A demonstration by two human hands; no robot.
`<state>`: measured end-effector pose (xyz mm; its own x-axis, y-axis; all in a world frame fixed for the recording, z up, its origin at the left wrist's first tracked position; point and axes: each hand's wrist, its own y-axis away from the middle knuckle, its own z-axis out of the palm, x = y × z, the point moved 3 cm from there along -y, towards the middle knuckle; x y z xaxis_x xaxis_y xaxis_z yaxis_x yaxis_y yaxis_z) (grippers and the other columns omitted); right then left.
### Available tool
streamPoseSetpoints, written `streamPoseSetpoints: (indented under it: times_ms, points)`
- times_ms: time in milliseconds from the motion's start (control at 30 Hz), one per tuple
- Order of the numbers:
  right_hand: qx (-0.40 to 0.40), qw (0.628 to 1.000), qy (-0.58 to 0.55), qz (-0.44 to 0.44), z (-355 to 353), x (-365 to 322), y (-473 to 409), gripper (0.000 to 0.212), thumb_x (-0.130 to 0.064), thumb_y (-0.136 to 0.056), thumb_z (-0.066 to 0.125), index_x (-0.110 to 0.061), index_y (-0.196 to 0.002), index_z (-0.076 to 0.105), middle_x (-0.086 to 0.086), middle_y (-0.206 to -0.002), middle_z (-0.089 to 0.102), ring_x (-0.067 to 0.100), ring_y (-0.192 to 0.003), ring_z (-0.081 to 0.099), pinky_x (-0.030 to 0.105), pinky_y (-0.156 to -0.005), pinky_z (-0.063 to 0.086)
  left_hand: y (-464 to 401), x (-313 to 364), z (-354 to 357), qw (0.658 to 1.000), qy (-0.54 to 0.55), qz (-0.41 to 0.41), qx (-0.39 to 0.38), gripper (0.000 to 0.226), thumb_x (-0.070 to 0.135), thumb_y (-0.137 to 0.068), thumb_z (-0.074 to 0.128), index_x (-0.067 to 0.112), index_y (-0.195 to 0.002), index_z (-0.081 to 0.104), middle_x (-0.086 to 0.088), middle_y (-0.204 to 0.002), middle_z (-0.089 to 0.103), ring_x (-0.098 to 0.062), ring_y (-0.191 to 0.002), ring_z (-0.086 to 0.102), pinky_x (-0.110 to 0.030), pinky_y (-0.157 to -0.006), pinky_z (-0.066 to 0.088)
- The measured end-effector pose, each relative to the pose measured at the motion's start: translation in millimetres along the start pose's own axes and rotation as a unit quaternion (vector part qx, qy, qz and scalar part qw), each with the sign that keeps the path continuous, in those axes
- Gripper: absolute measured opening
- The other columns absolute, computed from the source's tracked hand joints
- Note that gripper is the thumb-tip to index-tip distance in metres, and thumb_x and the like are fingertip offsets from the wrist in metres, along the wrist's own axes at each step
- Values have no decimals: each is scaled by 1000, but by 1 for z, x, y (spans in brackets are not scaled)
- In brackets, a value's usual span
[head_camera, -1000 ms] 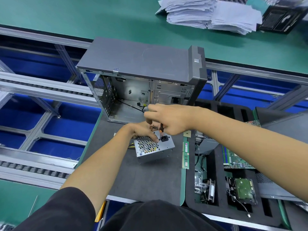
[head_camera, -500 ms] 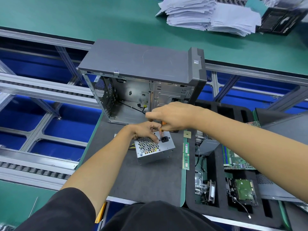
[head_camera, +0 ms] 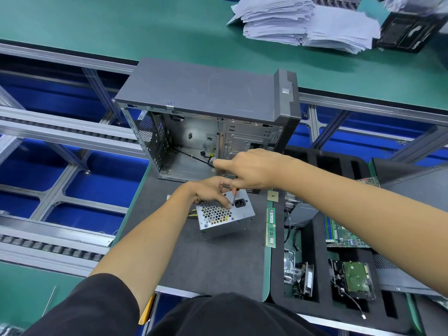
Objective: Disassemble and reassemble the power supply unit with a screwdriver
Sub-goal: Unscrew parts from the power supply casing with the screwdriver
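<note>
A silver power supply unit (head_camera: 225, 218) with a honeycomb grille and a black socket sits on the dark grey mat (head_camera: 206, 258). My left hand (head_camera: 211, 190) grips its far top edge, fingers curled over onto the grille. My right hand (head_camera: 252, 168) holds a screwdriver (head_camera: 234, 195) upright above it. The thin shaft points down with its tip at the face just left of the socket. The handle is hidden in my fist.
An open grey computer case (head_camera: 208, 98) stands just behind the unit. A RAM stick (head_camera: 271, 226) and a CPU chip (head_camera: 272, 195) lie to the right. A black foam tray (head_camera: 324, 301) holds a motherboard, a fan and a hard drive. Paper stacks (head_camera: 303, 23) lie far back.
My right hand has risen slightly and turned over the screwdriver. The left hand and the power supply unit have stayed in place.
</note>
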<state>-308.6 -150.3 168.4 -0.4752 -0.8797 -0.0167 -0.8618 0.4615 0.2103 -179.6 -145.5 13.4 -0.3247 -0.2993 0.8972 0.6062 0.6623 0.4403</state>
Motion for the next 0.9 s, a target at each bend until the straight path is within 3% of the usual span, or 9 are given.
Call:
streamPoseSetpoints:
  times_ms: [67,133,200,300,400,467,533,667,900]
  points:
    - [-24,996,-85,-13,-1,0,1,42,-22,-84,70,-22,-114,40,-8,-86,44,7,-64,45,31,-50,28,0,-2,0,1000,5,-2,1,37,-12,-75,80,-1,-105,61,-16,-117,66,-22,-124,62,-52,-106,50]
    - [-48,990,-125,-39,-3,-3,1,44,-8,-78,71,-22,-107,41,-7,-92,43,11,-73,48,31,-54,29,-2,-4,-2,1000,-16,-2,7,35,-9,-75,82,-3,-104,62,-15,-120,67,-21,-125,61,-41,-107,49]
    - [-37,995,-84,-43,-3,-4,0,30,-14,-86,63,-23,-104,41,-3,-92,52,21,-78,53,35,-55,34,-2,-3,-2,999,-39,6,3,29,-5,-75,84,7,-95,67,-5,-115,69,-14,-126,59,-30,-106,49]
    - [-6,999,19,-31,0,-1,-1,14,-34,-97,49,-25,-105,41,2,-77,58,26,-65,54,35,-51,35,-2,-2,-1,999,-47,23,-13,27,-6,-76,83,12,-90,69,4,-106,69,-16,-125,59,-33,-108,46]
    - [15,996,76,-38,0,2,2,14,-39,-98,42,-25,-99,43,-5,-63,45,21,-54,46,31,-46,26,-4,0,-3,996,-81,38,-16,25,-4,-78,83,7,-96,70,-9,-113,69,-28,-129,57,-44,-117,39]
    - [23,996,73,-36,-3,5,5,13,-38,-97,43,-27,-93,38,-8,-61,40,13,-51,40,30,-46,21,-2,2,-4,994,-100,37,-23,25,-1,-80,83,8,-99,70,-16,-121,67,-28,-128,58,-48,-117,38]
    - [26,998,54,-18,-5,8,8,14,-37,-95,43,-30,-90,33,-7,-61,41,9,-51,37,31,-47,23,0,2,-6,993,-110,30,-27,25,3,-80,84,11,-101,71,-10,-123,68,-23,-127,59,-46,-118,38]
    - [31,999,40,8,-6,14,13,11,-35,-92,45,-29,-93,36,-8,-59,39,7,-51,36,30,-46,21,3,3,-5,992,-123,20,-26,29,8,-81,85,6,-107,71,2,-114,71,-23,-122,62,-45,-114,42]
    - [18,999,31,21,-5,16,20,12,-35,-93,44,-29,-90,35,-8,-61,43,6,-53,39,30,-48,23,9,7,-2,990,-137,17,-13,19,26,-83,85,22,-100,75,10,-102,72,-14,-104,65,-36,-100,50]
